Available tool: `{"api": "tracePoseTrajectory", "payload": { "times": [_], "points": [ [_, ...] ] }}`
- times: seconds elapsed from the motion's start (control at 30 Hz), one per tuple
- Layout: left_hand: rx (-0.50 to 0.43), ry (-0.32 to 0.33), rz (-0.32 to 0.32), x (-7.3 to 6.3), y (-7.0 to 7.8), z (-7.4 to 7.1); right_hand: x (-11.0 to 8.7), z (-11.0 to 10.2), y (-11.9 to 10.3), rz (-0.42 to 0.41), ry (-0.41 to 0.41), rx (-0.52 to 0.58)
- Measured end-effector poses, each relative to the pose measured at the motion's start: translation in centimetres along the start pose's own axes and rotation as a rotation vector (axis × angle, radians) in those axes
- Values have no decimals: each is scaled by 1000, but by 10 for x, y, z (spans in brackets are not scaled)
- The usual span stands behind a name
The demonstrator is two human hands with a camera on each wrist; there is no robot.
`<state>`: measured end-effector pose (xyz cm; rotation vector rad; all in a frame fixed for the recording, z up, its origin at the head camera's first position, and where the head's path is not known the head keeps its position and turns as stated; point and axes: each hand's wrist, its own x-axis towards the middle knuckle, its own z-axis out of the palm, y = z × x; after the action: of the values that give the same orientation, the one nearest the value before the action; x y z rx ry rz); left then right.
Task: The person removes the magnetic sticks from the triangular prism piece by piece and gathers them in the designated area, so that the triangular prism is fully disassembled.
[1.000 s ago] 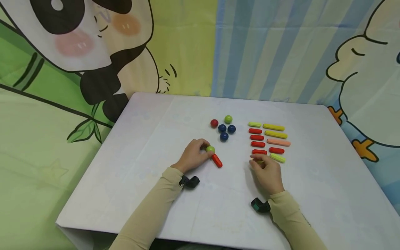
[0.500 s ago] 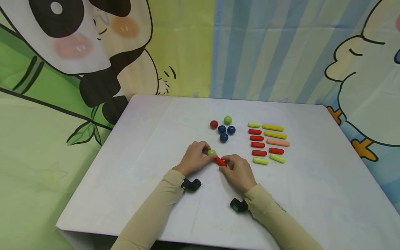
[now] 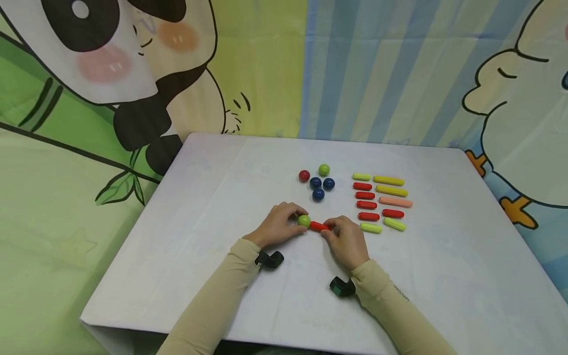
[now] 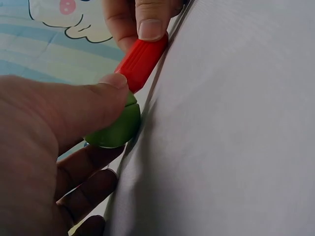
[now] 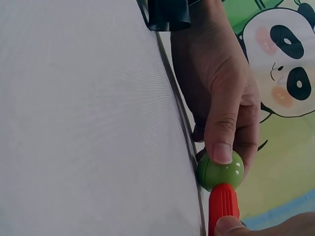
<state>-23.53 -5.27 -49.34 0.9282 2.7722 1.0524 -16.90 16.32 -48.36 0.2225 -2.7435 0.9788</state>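
My left hand [image 3: 279, 224] pinches a glossy green ball [image 3: 304, 221] between thumb and fingers, close over the table. In the right wrist view a thin seam line runs round the green ball [image 5: 219, 172]. From the other side my right hand [image 3: 348, 242] pinches a short red stick [image 3: 318, 226] by its far end. The near end of the red stick [image 4: 142, 61] meets the ball, and grooves run along its length in the left wrist view. Ball and stick form one line between the two hands.
Behind the hands lie a red ball [image 3: 303, 175], another green ball [image 3: 324, 170] and several dark blue balls [image 3: 315, 182]. To the right, two columns hold red sticks [image 3: 366, 204], yellow sticks [image 3: 391, 191], yellow-green sticks [image 3: 371, 228] and a peach stick [image 3: 396, 202] on the white table [image 3: 213, 197].
My right hand has come left from the stick columns and taken hold of the red stick. Ball and stick have swung from slanting to nearly level, and the left hand has shifted slightly right.
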Motion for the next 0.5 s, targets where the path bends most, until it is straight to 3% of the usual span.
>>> {"api": "tracePoseTrajectory", "payload": {
  "times": [0.23, 0.37, 0.5],
  "points": [
    [-57, -3, -36, -1, 0, -1, -2, -5, 2, -28, -40, -8],
    [-99, 3, -78, -1, -1, -2, -7, -13, 5, 2, -64, -6],
    [-104, 1, -81, -1, -1, -3, -15, -26, 13, 46, -59, -3]
  ]
}}
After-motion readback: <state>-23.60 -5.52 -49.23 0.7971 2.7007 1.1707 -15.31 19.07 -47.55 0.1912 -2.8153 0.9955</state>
